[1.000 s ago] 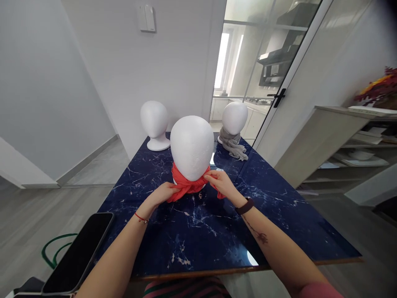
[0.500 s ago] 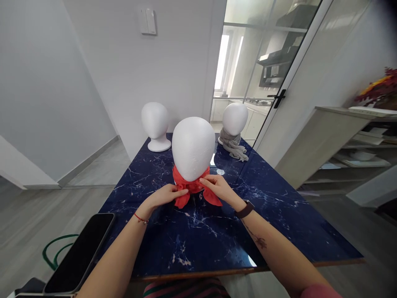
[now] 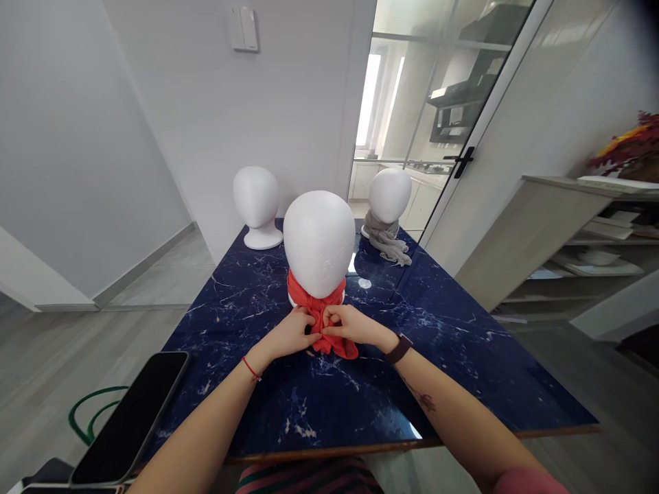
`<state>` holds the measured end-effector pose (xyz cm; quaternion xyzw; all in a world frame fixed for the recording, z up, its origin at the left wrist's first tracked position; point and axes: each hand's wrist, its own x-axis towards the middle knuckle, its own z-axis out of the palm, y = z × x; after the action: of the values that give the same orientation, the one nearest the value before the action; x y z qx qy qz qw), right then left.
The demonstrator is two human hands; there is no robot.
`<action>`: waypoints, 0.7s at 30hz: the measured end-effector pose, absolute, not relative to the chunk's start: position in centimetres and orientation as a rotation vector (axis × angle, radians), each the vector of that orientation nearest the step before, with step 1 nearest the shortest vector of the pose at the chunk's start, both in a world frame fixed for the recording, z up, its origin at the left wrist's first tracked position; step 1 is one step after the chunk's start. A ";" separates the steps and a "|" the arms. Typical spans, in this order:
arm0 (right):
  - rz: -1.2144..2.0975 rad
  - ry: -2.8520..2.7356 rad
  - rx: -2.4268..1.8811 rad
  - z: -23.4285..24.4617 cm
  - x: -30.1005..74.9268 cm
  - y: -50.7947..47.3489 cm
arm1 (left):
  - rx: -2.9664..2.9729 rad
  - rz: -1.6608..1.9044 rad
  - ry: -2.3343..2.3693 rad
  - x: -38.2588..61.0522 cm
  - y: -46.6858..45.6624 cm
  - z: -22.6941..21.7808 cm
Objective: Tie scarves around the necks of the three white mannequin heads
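A white foam mannequin head stands upright in front of me with a red scarf wrapped round its neck. The scarf's loose ends bunch together below the chin and hang to the table. My left hand is closed on the scarf's left side, thumb and fingers pinching the fabric. From the right, my right hand pinches the gathered fabric with bent fingers. Both sets of fingertips nearly meet at the front of the neck. The folds between them are partly hidden.
Behind stand a bare white mannequin head at the left and another white head wearing a grey scarf at the right. All rest on a blue marbled table. A phone lies at the near left.
Both hands have come together at the front of the neck. The scarf ends, spread apart to either side before, are now gathered in the middle.
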<state>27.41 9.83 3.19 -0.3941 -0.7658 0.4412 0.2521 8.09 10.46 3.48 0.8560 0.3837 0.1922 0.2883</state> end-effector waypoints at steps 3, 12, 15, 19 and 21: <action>1.168 -2.163 -1.098 3.2 27.4 9.9 | 2.268 0.500 1.009 8.1 10.5 3.4; 1.353 -2.020 -1.015 5.1 29.7 10.4 | 1.838 0.553 1.349 6.6 12.0 4.5; 1.412 -1.940 -1.114 5.3 30.8 10.7 | 1.509 0.644 1.361 6.4 12.2 5.0; 1.639 -1.931 -1.077 5.0 30.0 10.2 | 1.241 0.594 1.142 7.2 11.3 5.3; 1.783 -1.836 -0.966 5.0 28.9 9.7 | 1.150 0.572 1.024 7.6 11.0 5.2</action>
<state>28.87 9.66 5.03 -0.3459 -0.6572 0.6385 0.2015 7.57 10.97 5.18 0.5126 0.4563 0.2549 0.6812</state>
